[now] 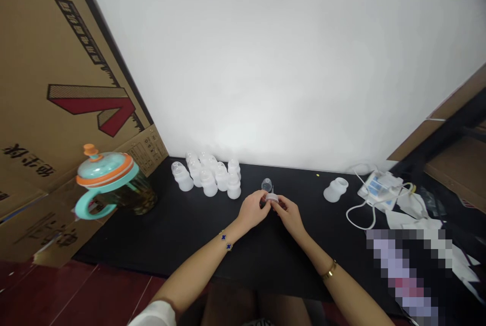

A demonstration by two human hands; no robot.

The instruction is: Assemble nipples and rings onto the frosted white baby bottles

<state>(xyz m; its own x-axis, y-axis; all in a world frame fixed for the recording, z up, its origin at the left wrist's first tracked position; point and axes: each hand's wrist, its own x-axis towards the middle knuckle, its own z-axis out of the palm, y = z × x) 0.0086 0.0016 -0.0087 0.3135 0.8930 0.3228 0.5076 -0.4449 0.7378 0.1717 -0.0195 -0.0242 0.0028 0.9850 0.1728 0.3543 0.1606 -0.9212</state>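
Observation:
Over the middle of the black table, my left hand (253, 208) and my right hand (289, 213) meet with fingers closed on a small white bottle ring (272, 197). Fingers cover part of it, and whether a nipple sits inside I cannot tell. Just beyond the fingers is a clear dome-shaped bottle cap (267, 185). To the left, several white baby bottles (208, 182) with clear caps stand grouped near the wall. One uncapped white bottle body (336, 190), with its open neck showing, is on the table off to the right, apart from both hands.
A big jug (108, 184) with a turquoise handle and orange-rimmed lid stands at left, before a large cardboard box (56, 88). A white device (379, 187) with looping cables and white papers (413, 219) lie at right. The white wall (266, 63) bounds the table's back.

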